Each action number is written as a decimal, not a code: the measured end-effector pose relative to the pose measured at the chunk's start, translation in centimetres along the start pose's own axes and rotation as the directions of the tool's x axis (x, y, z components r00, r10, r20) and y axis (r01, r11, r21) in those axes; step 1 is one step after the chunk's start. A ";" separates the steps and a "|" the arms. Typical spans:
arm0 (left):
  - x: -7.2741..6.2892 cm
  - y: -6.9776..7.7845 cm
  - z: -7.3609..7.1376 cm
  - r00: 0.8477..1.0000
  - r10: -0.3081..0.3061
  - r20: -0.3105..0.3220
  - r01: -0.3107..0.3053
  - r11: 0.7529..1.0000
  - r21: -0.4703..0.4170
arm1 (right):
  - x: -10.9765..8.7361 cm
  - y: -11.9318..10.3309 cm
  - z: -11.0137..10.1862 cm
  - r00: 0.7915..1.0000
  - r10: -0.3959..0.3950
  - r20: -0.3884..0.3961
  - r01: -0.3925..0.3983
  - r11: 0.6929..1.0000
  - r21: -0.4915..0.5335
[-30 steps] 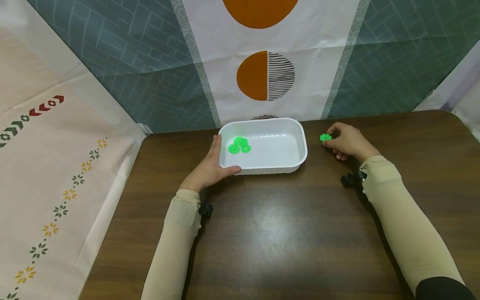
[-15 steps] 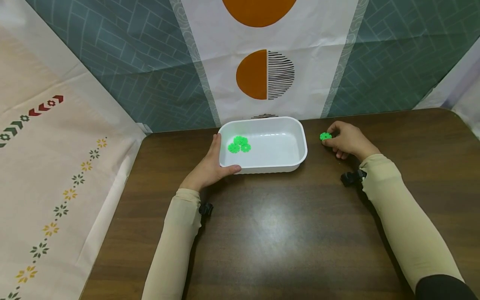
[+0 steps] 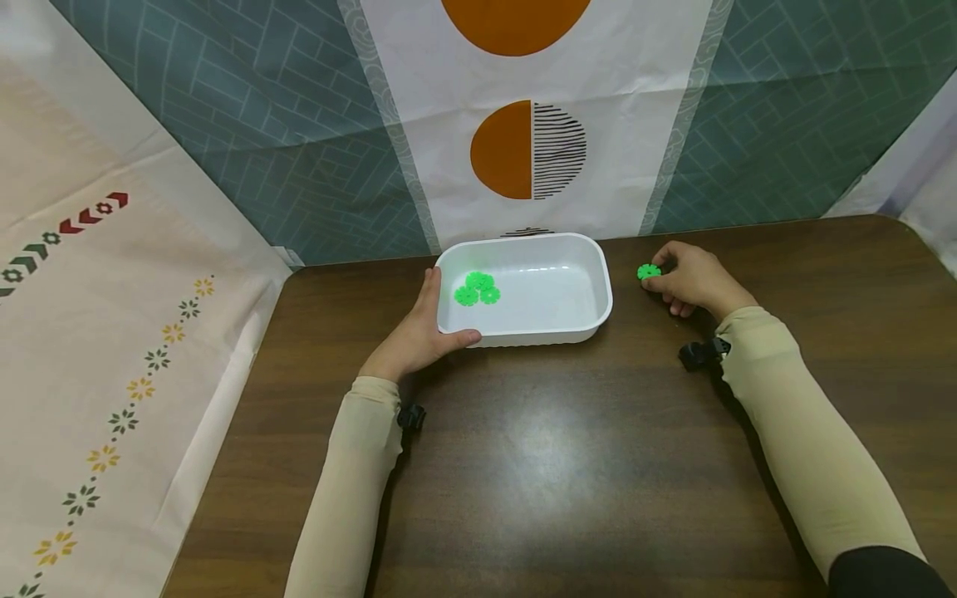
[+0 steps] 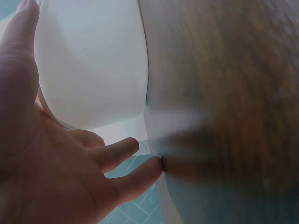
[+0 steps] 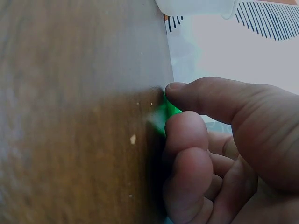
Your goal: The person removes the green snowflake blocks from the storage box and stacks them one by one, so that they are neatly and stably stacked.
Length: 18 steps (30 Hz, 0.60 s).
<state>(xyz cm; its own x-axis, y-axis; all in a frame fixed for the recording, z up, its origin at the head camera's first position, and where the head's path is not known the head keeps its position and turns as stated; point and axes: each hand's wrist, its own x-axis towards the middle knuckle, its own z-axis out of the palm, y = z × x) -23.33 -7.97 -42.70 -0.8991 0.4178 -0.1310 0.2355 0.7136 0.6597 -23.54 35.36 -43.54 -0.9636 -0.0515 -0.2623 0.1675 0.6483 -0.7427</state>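
Observation:
A white plastic tray point(image 3: 546, 299) stands near the back edge of the table. Several green flower-shaped discs point(image 3: 467, 296) with notched edges lie at its left end. My left hand point(image 3: 409, 336) rests against the tray's front left corner, fingers straight along the left side and thumb at the front rim. In the left wrist view, two fingertips point(image 4: 152, 164) reach down by the table surface. To the right of the tray, my right hand point(image 3: 695, 281) pinches another green disc point(image 3: 648, 272) between thumb and forefinger, low over the table. The right wrist view shows this disc mostly hidden by fingers.
The dark wooden table point(image 3: 538, 465) ends at a patterned cloth point(image 3: 299, 124) hanging just behind the tray. A pale embroidered cloth point(image 3: 97, 332) hangs on the left. A small pale speck point(image 5: 133, 139) lies on the table near my right hand.

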 end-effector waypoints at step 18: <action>-0.2 0.0 -0.1 1.000 -0.007 0.004 0.007 1.000 -0.016 | -1.0 0.9 -2.6 0.999 -0.027 -0.039 0.035 0.978 0.203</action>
<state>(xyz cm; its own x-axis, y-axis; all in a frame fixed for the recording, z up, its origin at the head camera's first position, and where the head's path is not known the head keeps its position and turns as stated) -23.21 -8.11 -42.61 -0.8990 0.4153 -0.1389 0.2232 0.7075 0.6706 -22.95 37.97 -42.37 -0.9752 -0.0397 -0.2178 0.1729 0.4780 -0.8612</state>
